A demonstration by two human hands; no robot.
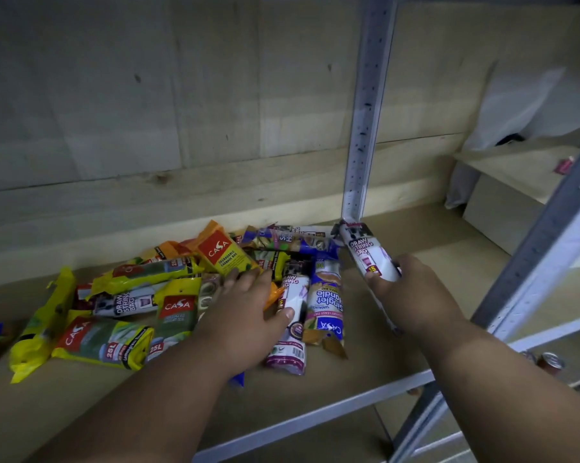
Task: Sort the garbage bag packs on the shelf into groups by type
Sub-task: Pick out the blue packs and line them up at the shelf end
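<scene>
A heap of garbage bag packs lies on the wooden shelf [315,392]. My right hand [412,292] grips a white drawstring bag pack [368,252], held tilted at the right of the heap, near the metal upright. My left hand [248,312] rests spread over the middle of the heap, its thumb touching a second white drawstring pack [292,325]. Beside that lies a blue singlet handle pack [327,302]. Yellow 25L packs [105,342] lie at the left. An orange degradable bag pack [221,252] sits behind my left hand.
A white perforated metal upright [365,121] stands at the back right of the heap. A grey slanted post [542,248] crosses the right side. Further right is another wooden shelf [515,165] with a small pink item. Cans [549,362] sit on a lower level.
</scene>
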